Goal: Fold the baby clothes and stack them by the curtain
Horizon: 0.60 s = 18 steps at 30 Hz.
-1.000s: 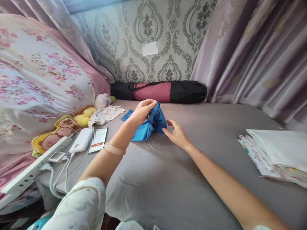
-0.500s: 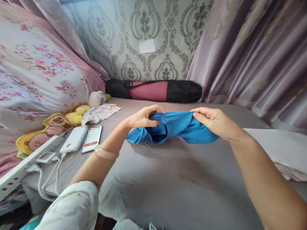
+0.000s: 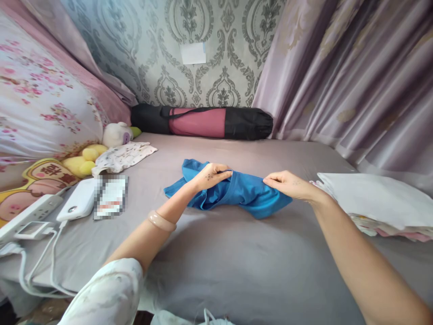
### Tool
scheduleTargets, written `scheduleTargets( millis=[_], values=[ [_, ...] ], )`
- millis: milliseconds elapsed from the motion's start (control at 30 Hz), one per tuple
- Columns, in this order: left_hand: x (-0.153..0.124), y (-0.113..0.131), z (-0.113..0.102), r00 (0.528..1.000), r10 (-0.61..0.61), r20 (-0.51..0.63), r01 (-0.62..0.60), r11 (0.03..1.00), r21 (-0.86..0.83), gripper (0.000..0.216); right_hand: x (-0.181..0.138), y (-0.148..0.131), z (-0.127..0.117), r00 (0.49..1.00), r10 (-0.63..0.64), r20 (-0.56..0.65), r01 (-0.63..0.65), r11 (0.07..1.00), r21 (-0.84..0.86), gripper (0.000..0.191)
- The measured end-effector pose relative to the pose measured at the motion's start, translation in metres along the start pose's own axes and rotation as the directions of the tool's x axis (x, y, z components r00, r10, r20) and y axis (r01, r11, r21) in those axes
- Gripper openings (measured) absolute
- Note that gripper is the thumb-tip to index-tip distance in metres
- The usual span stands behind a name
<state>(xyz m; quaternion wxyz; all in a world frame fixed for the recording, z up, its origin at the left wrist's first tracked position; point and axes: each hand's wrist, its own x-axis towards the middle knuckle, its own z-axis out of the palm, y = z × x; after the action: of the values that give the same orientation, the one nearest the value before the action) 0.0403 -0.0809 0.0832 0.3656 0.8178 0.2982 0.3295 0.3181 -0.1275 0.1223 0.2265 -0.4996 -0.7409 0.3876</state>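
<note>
A small blue garment (image 3: pixel 241 194) lies bunched on the grey bed sheet (image 3: pixel 219 266) in the middle of the view. My left hand (image 3: pixel 209 176) pinches its upper edge near the left end. My right hand (image 3: pixel 287 184) pinches the same edge near the right end. The cloth is pulled out between the two hands and its lower part rests on the sheet. A pale bangle sits on my left wrist.
A stack of folded light cloths (image 3: pixel 375 203) lies at the right. At the left are a power bank (image 3: pixel 76 205), a phone (image 3: pixel 110 196), a power strip with cables (image 3: pixel 27 219), plush toys and a small patterned garment (image 3: pixel 123 155). A black-and-pink rolled bag (image 3: pixel 203 122) lies by the wall.
My right hand took hold of the blue garment and both hands spread it sideways. It has since come down from mid-air onto the sheet.
</note>
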Motion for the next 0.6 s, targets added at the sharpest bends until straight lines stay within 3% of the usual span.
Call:
scheduleTargets(
  millis=[100,233,400,500,600],
  values=[
    [0.002,-0.001,0.005,0.999,-0.028,0.033,0.03,0.996,-0.083,0.037,0.006,-0.001,0.005,0.997,-0.071,0.011,0.071,0.997,-0.02,0.034],
    [0.004,0.004,0.008,0.996,-0.055,0.071,0.066,0.984,-0.163,0.041,0.02,-0.013,0.022,0.99,-0.143,-0.023,0.144,0.983,0.113,0.033],
    [0.001,0.011,0.004,0.983,-0.151,0.1,0.167,0.97,-0.177,0.044,0.036,-0.018,0.043,0.982,-0.186,-0.032,0.189,0.971,0.146,0.033],
    [-0.011,0.011,-0.007,0.985,-0.169,0.025,0.17,0.97,-0.173,0.04,0.04,-0.011,0.048,0.98,-0.166,-0.114,0.183,0.97,0.158,0.034],
    [-0.034,0.008,-0.024,0.974,-0.185,-0.13,0.178,0.982,-0.059,0.035,0.043,-0.001,0.049,0.97,-0.141,-0.198,0.172,0.973,0.153,0.035]
  ],
)
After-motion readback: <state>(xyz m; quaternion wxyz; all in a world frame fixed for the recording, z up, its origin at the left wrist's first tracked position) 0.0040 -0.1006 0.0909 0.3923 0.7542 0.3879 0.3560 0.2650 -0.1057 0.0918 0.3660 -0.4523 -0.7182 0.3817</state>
